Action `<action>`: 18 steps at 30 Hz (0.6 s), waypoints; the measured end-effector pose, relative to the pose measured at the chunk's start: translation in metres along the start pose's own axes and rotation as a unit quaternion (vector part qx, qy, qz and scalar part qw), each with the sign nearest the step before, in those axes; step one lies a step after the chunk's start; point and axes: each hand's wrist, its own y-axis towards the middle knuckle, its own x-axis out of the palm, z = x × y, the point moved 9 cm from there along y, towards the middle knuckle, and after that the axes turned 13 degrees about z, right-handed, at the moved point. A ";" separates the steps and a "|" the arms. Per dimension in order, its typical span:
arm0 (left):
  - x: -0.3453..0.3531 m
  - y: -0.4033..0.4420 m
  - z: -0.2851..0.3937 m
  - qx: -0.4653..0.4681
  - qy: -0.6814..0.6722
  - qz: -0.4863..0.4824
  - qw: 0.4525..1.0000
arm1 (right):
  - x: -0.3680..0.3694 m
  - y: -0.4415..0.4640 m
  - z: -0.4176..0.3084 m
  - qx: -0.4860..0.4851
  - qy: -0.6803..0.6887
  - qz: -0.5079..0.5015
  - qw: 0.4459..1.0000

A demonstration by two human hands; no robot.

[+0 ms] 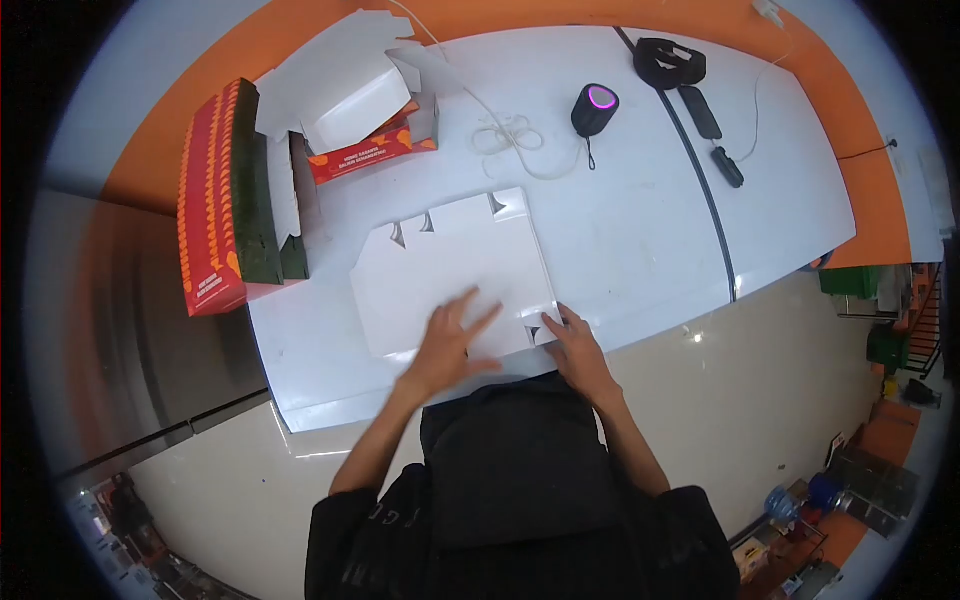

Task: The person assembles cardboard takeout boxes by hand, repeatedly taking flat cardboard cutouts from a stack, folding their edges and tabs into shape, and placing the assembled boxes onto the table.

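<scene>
A flat white carton blank (440,265) with notched edges lies near the front of the white table; its right edge looks layered, so several may be stacked. Over its lower middle is my left hand (450,350), fingers spread and holding nothing; whether the fingertips touch the board I cannot tell. At the lower right corner of the blank, my right hand (580,352) has its thumb on the board and its fingers at the edge, gripping that corner. The fingers' undersides are hidden.
Left on the white table (640,230) stand a long red and orange printed box (210,200) and open cartons (365,110). Farther back are a black speaker (592,112), a white cable (510,135), a black strap (668,65) and a dark phone-like slab (700,112).
</scene>
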 end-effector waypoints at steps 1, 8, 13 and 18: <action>0.006 -0.012 0.020 0.010 0.045 0.000 0.999 | 0.002 -0.002 0.004 -0.008 0.025 0.014 1.000; 0.030 -0.031 0.013 0.053 0.055 0.118 0.990 | -0.033 0.016 -0.029 -0.106 0.000 0.051 0.993; -0.002 -0.009 -0.002 -0.047 -0.098 0.105 0.989 | -0.043 0.026 -0.036 -0.099 0.073 0.056 0.991; 0.002 0.001 -0.045 -0.183 -0.323 0.055 0.927 | -0.059 0.041 -0.031 -0.007 0.148 0.028 0.989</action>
